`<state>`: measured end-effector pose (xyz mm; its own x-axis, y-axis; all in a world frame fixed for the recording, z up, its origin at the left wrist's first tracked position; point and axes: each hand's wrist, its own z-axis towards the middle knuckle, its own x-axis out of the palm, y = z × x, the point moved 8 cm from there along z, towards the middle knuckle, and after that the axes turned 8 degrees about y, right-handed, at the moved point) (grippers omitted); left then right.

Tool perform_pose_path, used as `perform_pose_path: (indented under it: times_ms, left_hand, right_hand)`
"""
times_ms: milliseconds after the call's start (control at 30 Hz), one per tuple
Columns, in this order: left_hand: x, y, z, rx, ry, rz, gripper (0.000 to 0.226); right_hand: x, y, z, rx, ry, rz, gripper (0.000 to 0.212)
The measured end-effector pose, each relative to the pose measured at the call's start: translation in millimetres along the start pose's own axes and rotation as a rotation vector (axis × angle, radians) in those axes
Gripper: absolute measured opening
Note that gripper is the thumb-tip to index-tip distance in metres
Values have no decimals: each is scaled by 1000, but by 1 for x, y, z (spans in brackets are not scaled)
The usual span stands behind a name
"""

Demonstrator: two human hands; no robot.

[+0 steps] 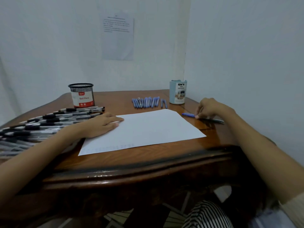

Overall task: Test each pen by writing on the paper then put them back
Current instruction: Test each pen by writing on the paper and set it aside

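Note:
A white sheet of paper (144,130) lies in the middle of the wooden table (131,162), with faint marks near its front left edge. My left hand (102,124) rests flat on the paper's left edge, fingers straight. My right hand (210,108) reaches to the right of the paper, its fingertips pinching a pen with a blue cap (189,115) and dark barrel that lies on the table. A row of several blue pens (148,102) lies behind the paper. Many black-capped pens (49,122) lie spread at the left.
A black mesh holder (81,95) labelled "Ball Pens" stands at the back left. A pale blue organiser cup (178,92) stands at the back right beside the wall corner. A printed sheet hangs on the wall (117,37). A striped garment shows below the table edge.

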<state>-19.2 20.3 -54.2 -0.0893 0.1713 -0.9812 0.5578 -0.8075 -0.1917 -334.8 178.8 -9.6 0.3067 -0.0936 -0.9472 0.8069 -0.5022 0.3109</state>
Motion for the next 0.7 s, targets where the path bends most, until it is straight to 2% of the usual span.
perform_pose_path:
  times_ms: [100, 167, 267, 333, 400, 467, 567, 700]
  left_hand:
    - [-2, -8, -5, 5, 11, 3, 45]
    - [-2, -12, -5, 1, 49, 38, 45]
    - [-3, -17, -6, 17, 62, 59, 45]
    - [-3, -16, -6, 12, 61, 69, 45]
    - [-3, -16, -5, 10, 63, 71, 45]
    - [-3, -15, -5, 2, 67, 71, 44]
    - [-2, -14, -5, -6, 74, 70, 44]
    - [-1, -13, -6, -7, 73, 65, 44]
  right_hand:
    - [2, 6, 0, -19, -22, 0, 17]
    - [-5, 13, -3, -73, -112, 19, 14]
    - [-26, 29, -10, -211, -341, 85, 40]
    - [-37, 52, -19, -328, -393, 167, 57]
    - [-43, 77, -26, -415, -369, 294, 62]
    - [-47, 101, -32, -479, -323, 439, 59]
    - [-35, 135, -37, -535, -154, 680, 51]
    - [1, 178, -43, -568, 109, 877, 45]
